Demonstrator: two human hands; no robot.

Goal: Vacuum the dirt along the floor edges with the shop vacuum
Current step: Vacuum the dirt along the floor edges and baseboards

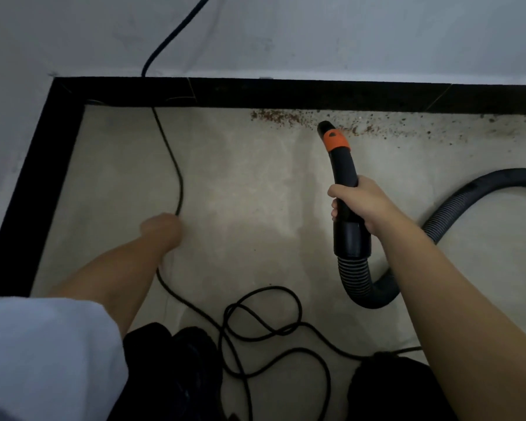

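The black vacuum nozzle (pixel 342 165) with an orange collar near its tip points at the floor edge, its mouth down beside the dirt. The dirt (pixel 289 117), brown crumbs and dark specks, lies in a strip along the black baseboard (pixel 286 92), thinning out to the right. Behind the nozzle the ribbed black hose (pixel 456 214) curls down, then arcs away to the right.

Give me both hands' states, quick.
Left hand: blurred, seems to hold the power cord; cannot be told.
Right hand: fingers wrapped around the vacuum hose handle.
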